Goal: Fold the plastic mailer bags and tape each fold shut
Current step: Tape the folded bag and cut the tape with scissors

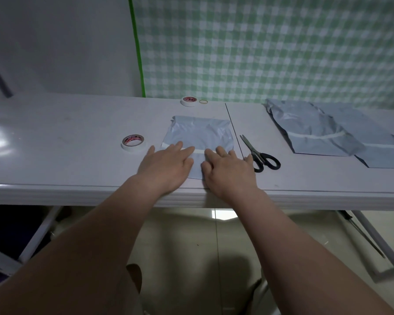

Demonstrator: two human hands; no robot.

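A grey plastic mailer bag [200,133] lies flat in the middle of the white table [77,164], with a white adhesive strip across its near part. My left hand [166,167] rests flat on the bag's near left part, fingers straight. My right hand [228,171] presses flat on its near right part, fingers spread. A roll of white tape [133,143] sits just left of my left hand. Black-handled scissors [261,155] lie just right of my right hand.
A second tape roll [189,101] and a rubber band [203,101] sit at the table's back edge. More grey mailer bags [316,133] lie piled at the right. A green checked cloth [271,46] hangs behind.
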